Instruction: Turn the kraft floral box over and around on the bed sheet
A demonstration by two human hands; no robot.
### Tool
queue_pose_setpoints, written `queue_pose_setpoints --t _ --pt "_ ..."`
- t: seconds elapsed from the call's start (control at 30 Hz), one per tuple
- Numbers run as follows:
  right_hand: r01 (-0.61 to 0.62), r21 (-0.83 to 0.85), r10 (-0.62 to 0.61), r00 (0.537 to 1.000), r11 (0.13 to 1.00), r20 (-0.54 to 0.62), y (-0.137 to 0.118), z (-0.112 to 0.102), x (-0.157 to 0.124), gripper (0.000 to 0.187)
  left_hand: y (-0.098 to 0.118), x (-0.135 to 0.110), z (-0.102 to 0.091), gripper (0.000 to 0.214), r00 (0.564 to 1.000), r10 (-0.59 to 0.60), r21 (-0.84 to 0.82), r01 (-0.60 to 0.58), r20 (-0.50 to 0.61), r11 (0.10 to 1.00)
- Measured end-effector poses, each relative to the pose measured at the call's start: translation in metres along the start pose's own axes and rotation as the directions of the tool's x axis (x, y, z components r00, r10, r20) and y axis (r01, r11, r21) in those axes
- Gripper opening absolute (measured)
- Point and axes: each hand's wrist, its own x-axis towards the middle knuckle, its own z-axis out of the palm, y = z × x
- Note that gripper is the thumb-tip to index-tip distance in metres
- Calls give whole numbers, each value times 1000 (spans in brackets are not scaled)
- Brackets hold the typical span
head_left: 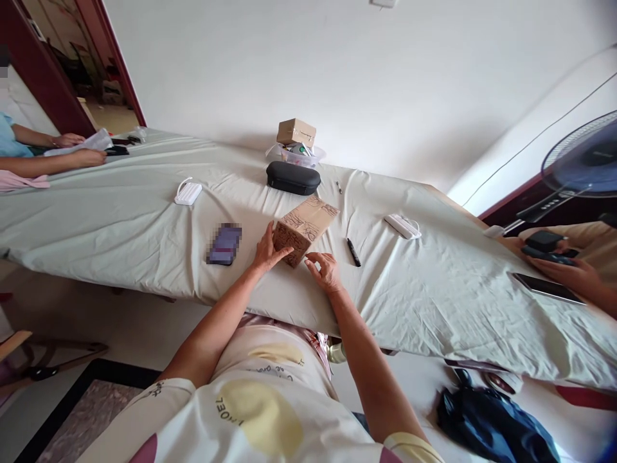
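Observation:
A brown cardboard box (308, 222) with dark line drawings over its faces rests on the cloth-covered table in front of me. My left hand (268, 251) grips its near left side, thumb across the front face and fingers along the edge. Close to the box's lower right corner is my right hand (324, 272), its fingers curled in toward the thumb; whatever they may pinch is too small to make out. To the right of that hand lies a black marker pen (353, 252). A phone (224, 244), its screen blurred, lies left of my left hand.
Behind the box sit a black zip case (293, 178) and a plastic tub (295, 155) topped by a small carton (295, 132). White corded blocks (189, 192) (403, 226) flank them. Co-workers' hands (91, 157) (573, 273) appear at both sides, near a fan (585, 157).

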Motion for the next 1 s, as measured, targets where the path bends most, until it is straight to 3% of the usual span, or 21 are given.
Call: queue_pose_setpoints --t 0.1,0.2,0.3,0.4,0.53,0.67,0.77,0.9,1.0 --pt "-14 1 14 999 1000 -39 -3 3 1 48 2 2 -5 100 988 37 8 -36 -148 999" --pt "-66 -5 64 984 998 -169 -2 0 0 44 14 1 -9 95 962 124 150 -89 -243 985" --pt "-114 -18 103 946 993 -307 0 -7 0 44 35 -2 -11 81 963 202 281 -147 -178 948" --pt "-75 -63 46 926 995 -375 -6 -16 3 45 58 -6 -9 67 959 278 310 -246 -61 918" --pt "77 -180 -127 950 981 -284 -26 -18 11 46 71 -6 1 49 950 312 283 -294 -18 913" --pt "186 -254 -226 964 949 -138 -39 -7 23 49 60 2 9 40 925 368 265 -334 -90 905" --pt "182 -313 -240 958 932 -157 -33 -5 31 47 44 9 7 35 876 463 242 -423 -136 873" --pt "19 -366 -130 951 930 -280 -3 -13 39 45 25 16 -9 31 828 547 171 -525 -120 833" --pt "-133 -301 4 919 944 -394 25 -19 37 48 14 20 -21 32 845 517 121 -504 -138 855"
